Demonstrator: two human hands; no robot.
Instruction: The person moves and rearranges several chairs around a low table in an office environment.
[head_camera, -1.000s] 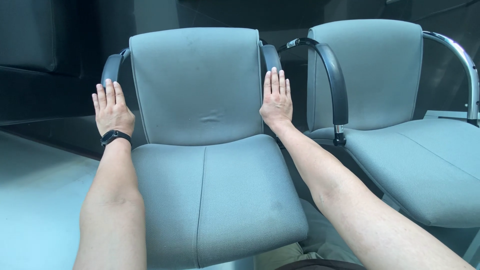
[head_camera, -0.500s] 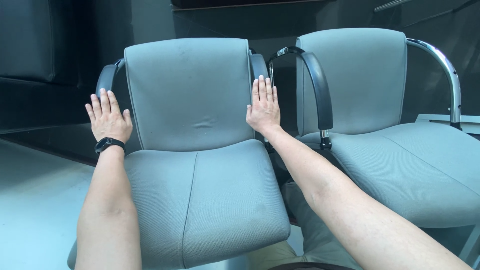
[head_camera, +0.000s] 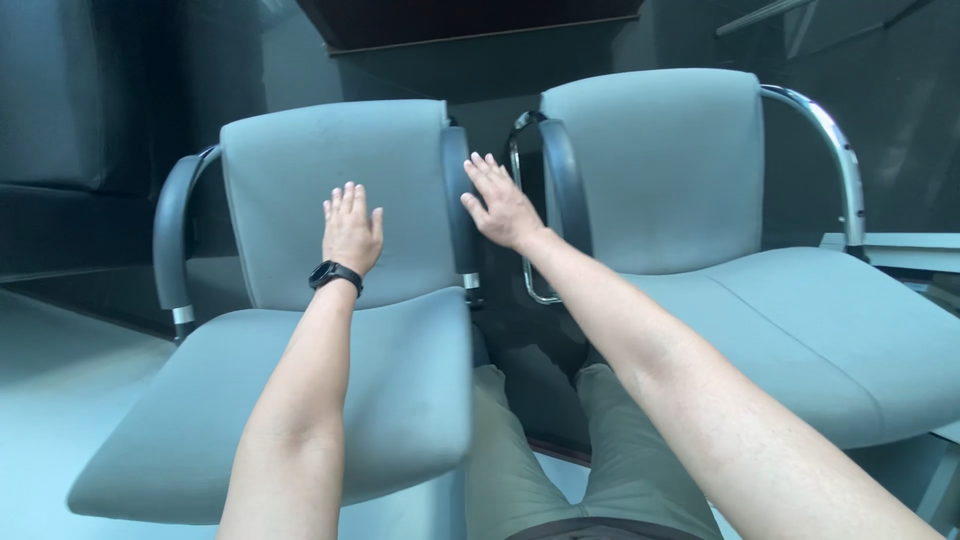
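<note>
Office or waiting area: 2 grey padded armchairs (head_camera: 330, 200) side by side.

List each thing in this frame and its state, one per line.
left hand: open, flat against left chair's backrest
right hand: open, fingers spread, by the armrest
left chair: upright, unoccupied
right chair: upright, unoccupied
wristwatch: worn on left wrist

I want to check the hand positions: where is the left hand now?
In the head view, the left hand lies flat on the backrest of the left grey chair, left of its inner black armrest.
</note>
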